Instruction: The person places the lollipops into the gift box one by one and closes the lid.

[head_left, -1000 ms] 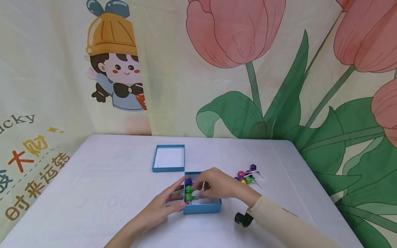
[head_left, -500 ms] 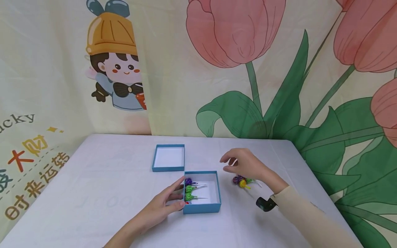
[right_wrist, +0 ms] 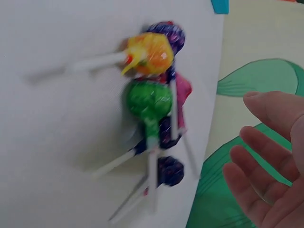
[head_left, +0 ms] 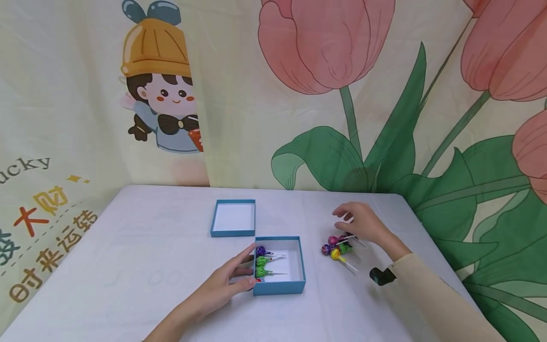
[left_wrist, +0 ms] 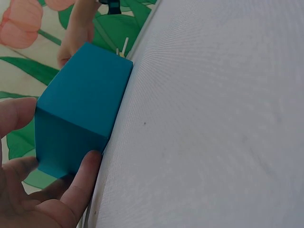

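Observation:
In the head view, my left hand [head_left: 222, 285] rests against the left side of a blue open box [head_left: 279, 288], its fingertips and thumb touching the wall. Up close in the left wrist view, fingers [left_wrist: 80, 185] lie along the box's end. Inside sit a purple lollipop [head_left: 260, 251], green lollipops [head_left: 261, 271] and a partly hidden red one, sticks pointing right. My right hand [head_left: 361, 221] hovers over a loose pile of lollipops, fingers spread and holding nothing. That pile shows a yellow lollipop [right_wrist: 152, 53], a green lollipop [right_wrist: 149, 99], a pink one and several dark purple ones.
A shallow blue lid [head_left: 232, 233] with a white inside lies just behind the box. White cloth [head_left: 171, 266] covers the table. A printed backdrop with tulips [head_left: 325, 47] hangs beyond the table's far edge.
My right hand has come out of the box and moved right and away, to above the lollipop pile. The left hand has stayed against the box.

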### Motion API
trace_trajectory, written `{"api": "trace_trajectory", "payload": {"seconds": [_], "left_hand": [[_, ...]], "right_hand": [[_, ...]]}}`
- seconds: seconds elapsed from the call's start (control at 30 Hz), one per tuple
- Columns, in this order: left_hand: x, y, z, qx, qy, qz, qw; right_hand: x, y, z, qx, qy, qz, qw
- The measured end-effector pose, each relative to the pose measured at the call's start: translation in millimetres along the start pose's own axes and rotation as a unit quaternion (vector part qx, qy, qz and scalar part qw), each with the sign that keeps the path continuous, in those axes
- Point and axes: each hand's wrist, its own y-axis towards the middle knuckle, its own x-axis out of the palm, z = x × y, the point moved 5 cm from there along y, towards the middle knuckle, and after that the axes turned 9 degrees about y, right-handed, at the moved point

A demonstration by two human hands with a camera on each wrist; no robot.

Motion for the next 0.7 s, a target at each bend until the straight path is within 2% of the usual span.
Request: {"api": "trace_trajectory", "payload": {"seconds": [0.37, 0.7], "left_hand": [[1.2, 0.4, -3.1, -0.007, -0.005, 0.001, 1.0000], [1.3, 0.0, -2.2, -0.008, -0.005, 0.001, 1.0000]], "right_hand": [[4, -5, 37, 0.072, 0.008, -0.007, 0.997], [9, -11, 56, 0.089, 0.013, -0.020, 0.996]]}}
